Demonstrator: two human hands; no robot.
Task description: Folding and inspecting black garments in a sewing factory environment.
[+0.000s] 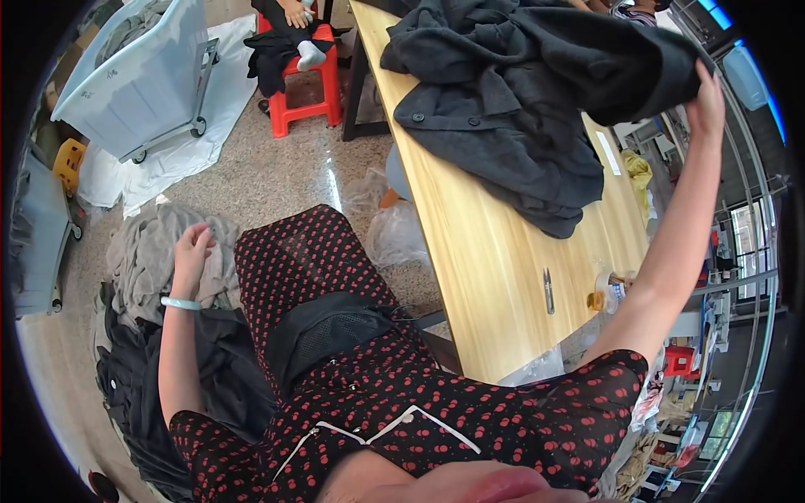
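Note:
A dark grey coat (537, 126) with buttons lies bunched over the far part of the wooden table (495, 310). Part of it stretches toward the right, where my right hand (707, 105) grips its edge with the arm reaching far out. My left hand (194, 247), with a pale bangle (180, 303) at the wrist, hangs in the air beside my lap. Its fingers are loosely bent and nothing shows in them. Below it are a heap of grey cloth (142, 251) and a heap of dark garments (218, 360).
Thread snips (548, 291) and a small jar (610, 291) lie on the table's near part. A wheeled pale bin (142, 92) holds cloth at the far left. Another person's foot (310, 55) rests at a red stool (306, 105). Plastic bags (398, 235) lie beneath the table.

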